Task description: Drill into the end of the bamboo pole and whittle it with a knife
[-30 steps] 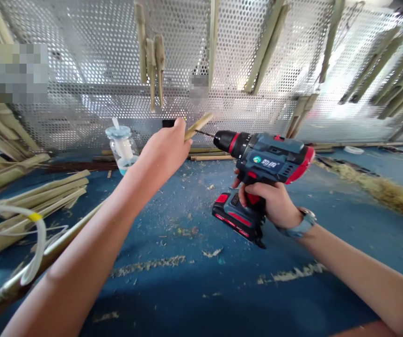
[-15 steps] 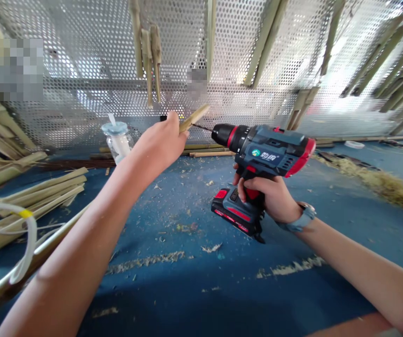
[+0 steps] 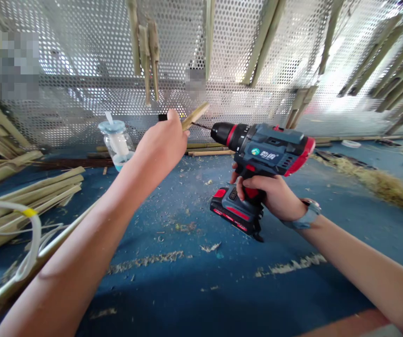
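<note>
My left hand (image 3: pixel 162 144) is raised over the blue table and closed round a short bamboo strip (image 3: pixel 195 115), whose free end sticks out up and to the right. My right hand (image 3: pixel 271 196) grips the handle of a blue, red and black cordless drill (image 3: pixel 262 157). The drill points left, and its thin bit touches the bamboo strip just beyond my left fingers. A watch sits on my right wrist.
The blue table (image 3: pixel 194 281) is strewn with bamboo shavings. Split bamboo strips (image 3: pixel 29 192) and a white tube lie at the left. A clear jar with a pale blue lid (image 3: pixel 115 140) stands behind my left arm. A perforated metal panel (image 3: pixel 82 70) with hanging bamboo pieces forms the back wall.
Both hands, the strip and the drill have risen slightly and shifted a little left; the bit stays against the strip.
</note>
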A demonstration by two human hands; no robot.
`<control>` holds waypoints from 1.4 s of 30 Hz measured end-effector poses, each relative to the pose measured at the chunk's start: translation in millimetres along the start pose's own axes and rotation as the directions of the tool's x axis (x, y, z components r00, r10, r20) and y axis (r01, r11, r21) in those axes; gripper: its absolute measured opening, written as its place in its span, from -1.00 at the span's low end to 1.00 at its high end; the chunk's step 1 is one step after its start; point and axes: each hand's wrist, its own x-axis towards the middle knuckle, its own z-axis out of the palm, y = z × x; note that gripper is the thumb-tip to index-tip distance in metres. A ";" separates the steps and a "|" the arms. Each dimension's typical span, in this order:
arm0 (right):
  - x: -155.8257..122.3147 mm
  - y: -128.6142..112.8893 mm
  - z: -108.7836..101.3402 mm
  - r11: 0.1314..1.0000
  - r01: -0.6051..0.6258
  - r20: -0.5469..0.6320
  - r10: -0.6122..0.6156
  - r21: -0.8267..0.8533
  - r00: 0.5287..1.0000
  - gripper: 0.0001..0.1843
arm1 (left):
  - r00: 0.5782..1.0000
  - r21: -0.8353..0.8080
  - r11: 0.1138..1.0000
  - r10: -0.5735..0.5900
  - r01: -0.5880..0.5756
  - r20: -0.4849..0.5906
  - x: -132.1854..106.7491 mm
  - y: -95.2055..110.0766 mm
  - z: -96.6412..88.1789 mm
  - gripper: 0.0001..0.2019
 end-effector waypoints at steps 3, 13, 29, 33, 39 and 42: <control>1.6 -13.6 1.1 0.995 -0.087 0.047 0.085 0.049 0.995 -0.67 | 1.000 0.033 0.999 0.017 -0.016 -0.010 1.0 0.1 2.6 -0.57; 9.7 0.5 -1.7 0.992 -0.006 0.087 -0.006 0.127 0.996 -0.76 | 0.997 0.154 0.986 0.066 -0.060 -0.037 0.8 -0.4 5.1 -0.48; 7.4 1.0 0.4 0.995 -0.002 0.045 -0.003 0.100 0.999 -0.85 | 0.998 0.145 0.988 0.061 -0.056 -0.030 -0.2 -0.2 6.1 -0.55; 7.0 -1.8 1.4 0.995 -0.006 0.039 0.002 0.102 0.999 -0.82 | 0.998 0.134 0.990 0.051 -0.047 -0.028 -0.1 0.4 6.2 -0.53; 7.1 -3.9 2.1 0.995 -0.011 0.032 0.008 0.097 0.999 -0.77 | 0.997 0.126 0.990 0.061 -0.055 -0.044 -0.4 -0.8 8.2 -0.54; 6.7 -5.1 4.5 0.996 -0.009 0.014 0.008 0.091 1.000 -0.78 | 0.997 0.127 0.990 0.060 -0.054 -0.044 -0.9 -0.1 8.1 -0.54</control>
